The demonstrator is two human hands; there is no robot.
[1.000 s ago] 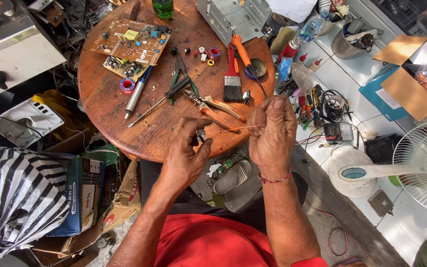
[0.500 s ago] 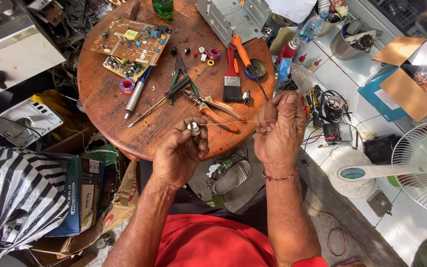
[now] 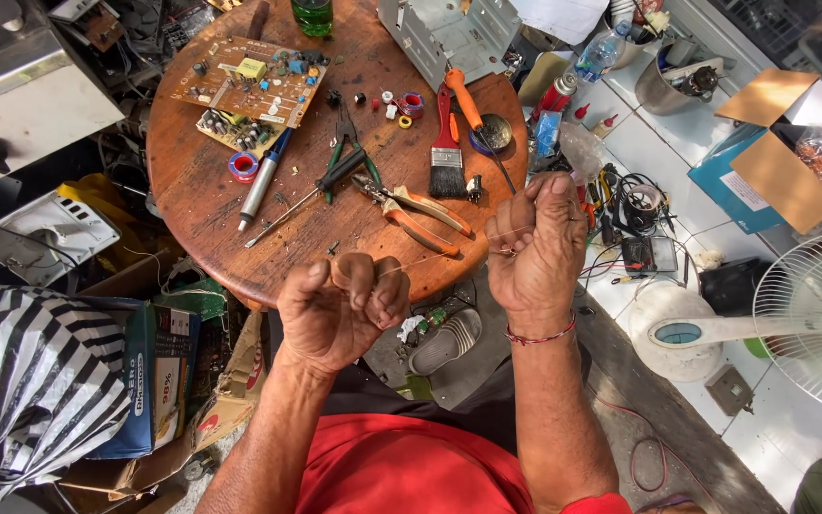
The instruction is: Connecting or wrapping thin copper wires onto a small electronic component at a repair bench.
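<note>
Stretching a thin wire (image 3: 449, 249) between left hand (image 3: 340, 309) and right hand (image 3: 535, 249).

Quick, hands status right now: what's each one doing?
Left hand: closed in a fist, gripping one end of a thin wire.
Right hand: closed, pinching the wire's other end.

Red shirt, red wrist thread (image 3: 539, 337)

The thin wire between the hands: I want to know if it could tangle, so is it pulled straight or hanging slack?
Pulled straight: the thin wire runs as a nearly straight line from the left hand to the right hand, with no sag visible.
</note>
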